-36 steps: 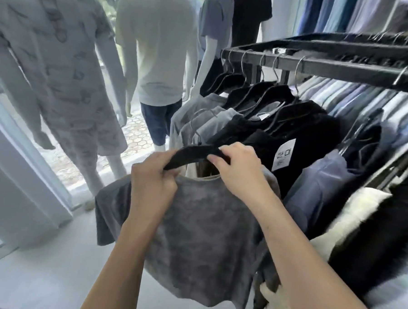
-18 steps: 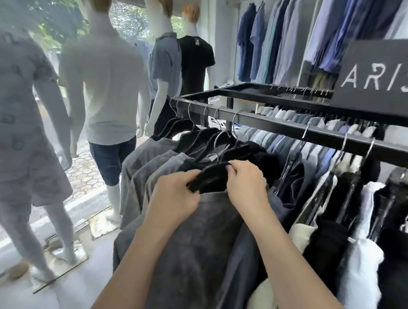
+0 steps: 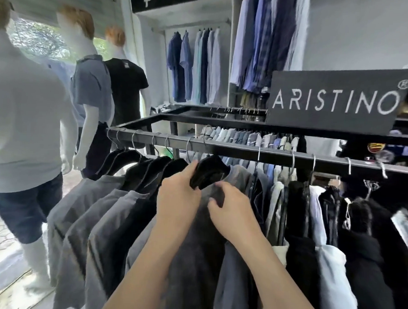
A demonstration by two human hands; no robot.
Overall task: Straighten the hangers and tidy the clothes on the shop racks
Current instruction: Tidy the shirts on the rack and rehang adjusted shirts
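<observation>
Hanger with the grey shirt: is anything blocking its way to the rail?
Nothing visible. The left hand holds the hanger just under the rail; the right hand pinches the shirt.

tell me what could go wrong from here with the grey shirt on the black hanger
The left hand grips the black hanger by one end; it may tilt and shed the grey shirt.
The right hand pinches the shirt near the neck; tugging could pull it crooked.
Neighbouring clothes crowd the rail, so it may bunch.

a clothing shop: dressed mannequins [image 3: 92,96] at the window, shirts packed on a black rack [image 3: 222,147], aristino sign [image 3: 336,99].
</observation>
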